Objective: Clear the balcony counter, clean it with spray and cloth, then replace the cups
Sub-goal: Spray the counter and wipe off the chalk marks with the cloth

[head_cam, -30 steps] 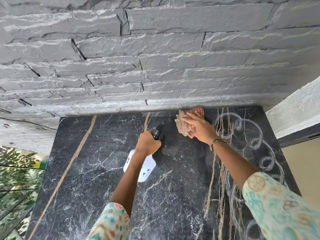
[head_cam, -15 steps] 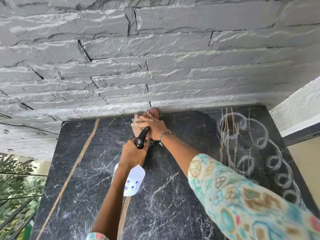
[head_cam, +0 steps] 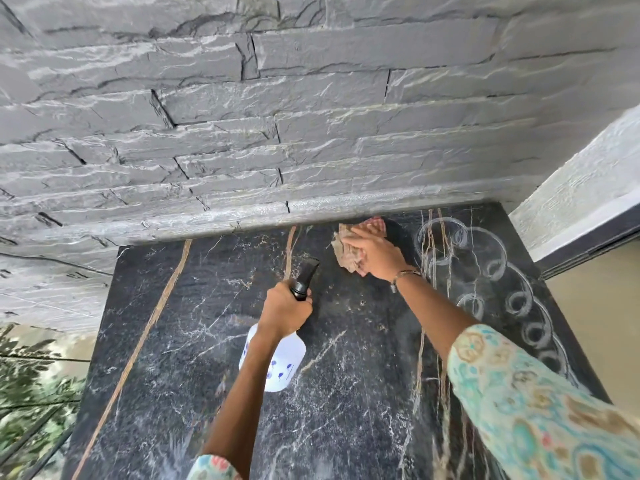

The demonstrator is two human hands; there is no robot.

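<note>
Dark marble surface is getting wiped: your right hand is sweeping the cloth back rightward along the wall, left hand gripping the spray bottle.

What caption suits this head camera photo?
Right hand wipes the marble counter with a cloth; left hand holds a spray bottle.
</note>
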